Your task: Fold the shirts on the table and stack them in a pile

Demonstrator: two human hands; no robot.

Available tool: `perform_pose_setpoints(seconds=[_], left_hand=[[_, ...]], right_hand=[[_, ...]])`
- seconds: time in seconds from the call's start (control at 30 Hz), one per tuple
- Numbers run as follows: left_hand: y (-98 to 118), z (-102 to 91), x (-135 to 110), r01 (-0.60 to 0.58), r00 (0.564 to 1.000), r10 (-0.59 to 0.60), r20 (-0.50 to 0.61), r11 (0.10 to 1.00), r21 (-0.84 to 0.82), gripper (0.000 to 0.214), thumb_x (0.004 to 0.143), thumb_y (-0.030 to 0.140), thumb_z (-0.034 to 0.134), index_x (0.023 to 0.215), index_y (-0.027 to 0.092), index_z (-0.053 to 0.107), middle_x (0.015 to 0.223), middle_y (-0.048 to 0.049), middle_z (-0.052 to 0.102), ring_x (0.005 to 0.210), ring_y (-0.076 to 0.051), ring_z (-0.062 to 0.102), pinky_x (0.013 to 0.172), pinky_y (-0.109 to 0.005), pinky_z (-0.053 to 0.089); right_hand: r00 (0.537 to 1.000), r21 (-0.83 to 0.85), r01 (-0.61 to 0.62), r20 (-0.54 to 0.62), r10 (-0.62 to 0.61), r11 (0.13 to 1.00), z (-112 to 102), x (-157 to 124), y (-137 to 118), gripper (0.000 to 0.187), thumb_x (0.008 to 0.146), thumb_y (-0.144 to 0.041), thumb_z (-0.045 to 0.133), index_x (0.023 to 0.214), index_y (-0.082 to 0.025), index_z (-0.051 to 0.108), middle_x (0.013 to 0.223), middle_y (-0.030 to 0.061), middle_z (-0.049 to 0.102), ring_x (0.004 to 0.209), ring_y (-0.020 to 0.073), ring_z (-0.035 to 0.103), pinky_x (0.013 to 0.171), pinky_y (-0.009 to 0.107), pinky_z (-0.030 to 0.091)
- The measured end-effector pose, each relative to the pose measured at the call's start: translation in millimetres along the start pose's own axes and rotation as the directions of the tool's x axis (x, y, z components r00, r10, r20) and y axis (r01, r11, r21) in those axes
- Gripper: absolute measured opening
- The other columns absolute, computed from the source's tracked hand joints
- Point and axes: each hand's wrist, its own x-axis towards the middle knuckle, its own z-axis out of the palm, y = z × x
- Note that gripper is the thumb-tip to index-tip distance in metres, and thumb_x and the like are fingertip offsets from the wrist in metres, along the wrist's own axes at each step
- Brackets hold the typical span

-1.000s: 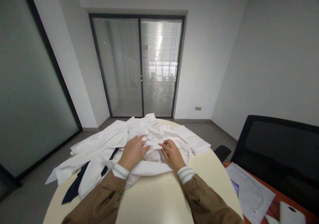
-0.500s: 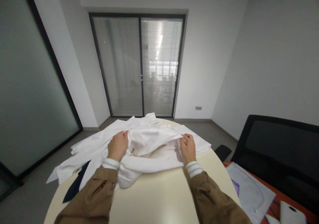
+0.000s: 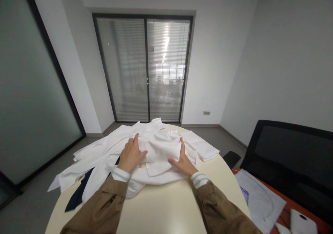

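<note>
A white garment [image 3: 160,149], possibly a shirt, lies bunched in front of me with a smooth folded section on top. My left hand [image 3: 131,156] rests against the left end of that section, thumb and fingers spread apart. At its right end my right hand [image 3: 183,159] touches the cloth, thumb stretched inward and index finger pointing up. Both hands are open, flanking the fold. The lower part of the garment hangs in loose folds toward me. Some fingertips are hidden behind the fabric.
More white clothes [image 3: 96,152] spread across the left of the round cream table [image 3: 161,209]. A dark blue cloth [image 3: 78,196] lies beneath them. Folded white fabric [image 3: 201,145] sits at the back right. Beside the table, a black mesh chair [image 3: 291,157] stands near papers [image 3: 260,199] on an orange surface.
Both hands let go of the stretched upper edge and came closer together. The raised cloth between them has come down into a smaller, flatter fold.
</note>
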Motion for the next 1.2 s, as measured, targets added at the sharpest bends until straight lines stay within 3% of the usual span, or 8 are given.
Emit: perform_pose_setpoints(seconds=[0.1,0.3,0.43,0.57,0.7,0.87,1.07,1.2], left_hand=[[-8,12.4,3,-0.057,0.998,0.057,0.004,0.998,0.029,0.078,0.084,0.026,0.063,0.151,0.015,0.025,0.124,-0.016,0.055,0.11,-0.03,0.059,0.087,-0.034,0.046],[-25,18.0,11,0.026,1.0,-0.026,0.016,0.999,0.043,0.046,0.092,0.009,0.041,0.137,0.012,0.042,0.105,-0.0138,0.065,0.098,-0.026,0.066,0.082,-0.034,0.046],[-22,8.8,12,0.053,0.998,-0.053,-0.027,0.999,0.002,0.037,0.092,0.015,0.047,0.129,0.017,0.047,0.106,-0.0115,0.066,0.097,-0.026,0.066,0.079,-0.033,0.046],[-8,0.7,11,-0.082,0.997,0.083,0.004,0.989,-0.124,0.019,0.09,0.024,0.057,0.108,0.021,0.057,0.096,-0.0053,0.067,0.091,-0.022,0.065,0.079,-0.03,0.046],[-1,6.3,8,-0.256,0.95,0.289,0.12,0.938,-0.236,0.029,0.088,0.027,0.061,0.116,0.021,0.061,0.111,-0.0068,0.068,0.104,-0.023,0.063,0.093,-0.032,0.045],[-4,18.2,4,-0.31,0.914,0.367,0.173,0.907,-0.286,0.036,0.096,0.04,0.051,0.125,0.022,0.063,0.13,-0.0087,0.062,0.123,-0.025,0.055,0.108,-0.037,0.038],[-3,13.3,6,-0.262,0.905,0.352,0.239,0.904,-0.339,0.051,0.104,0.043,0.022,0.117,0.021,0.066,0.127,-0.0071,0.066,0.12,-0.022,0.058,0.108,-0.036,0.038],[0,10.2,4,-0.286,0.884,0.374,0.281,0.907,-0.308,0.054,0.103,0.046,0.021,0.115,0.02,0.066,0.123,-0.0083,0.068,0.116,-0.023,0.061,0.105,-0.037,0.04]], right_hand=[[0.996,0.044,0.032,0.077,-0.035,0.999,8,-2,-3,0.107,0.083,-0.038,0.067,0.158,-0.02,-0.007,0.159,0.015,0.028,0.145,0.0245,0.033,0.119,0.047,0.026],[0.937,0.365,-0.114,-0.269,0.222,0.924,-6,12,1,0.092,0.08,-0.047,0.07,0.154,-0.031,0.019,0.135,0.0127,0.054,0.102,0.0263,0.066,0.09,0.05,0.056],[0.913,0.543,-0.059,-0.31,0.266,0.837,-15,15,1,0.078,0.077,-0.053,0.073,0.14,-0.034,0.032,0.118,0.0056,0.057,0.09,0.0196,0.069,0.091,0.044,0.056],[0.999,0.173,-0.004,0.045,-0.004,0.985,-9,3,-9,0.053,0.077,-0.058,0.071,0.117,-0.027,0.057,0.128,0.0084,0.05,0.129,0.0267,0.049,0.109,0.044,0.04],[0.871,-0.173,0.251,0.47,-0.144,0.952,4,-10,-27,0.07,0.054,-0.054,0.089,0.114,-0.023,0.069,0.148,0.0122,0.034,0.142,0.0361,0.027,0.116,0.046,0.028],[0.814,-0.185,0.336,0.55,-0.187,0.923,-1,-10,-40,0.021,0.084,-0.039,0.071,0.089,-0.019,0.074,0.119,0.0101,0.063,0.11,0.0253,0.06,0.094,0.033,0.047],[0.944,-0.385,0.312,0.023,-0.329,0.869,-43,-2,-40,0.023,0.094,-0.029,0.052,0.098,-0.021,0.073,0.092,0.0081,0.068,0.087,0.021,0.063,0.079,0.03,0.048],[0.817,-0.497,0.026,-0.49,-0.305,0.868,-75,5,-45,0.029,0.09,-0.034,0.053,0.093,-0.018,0.077,0.077,0.0067,0.065,0.073,0.0204,0.059,0.069,0.03,0.045]])
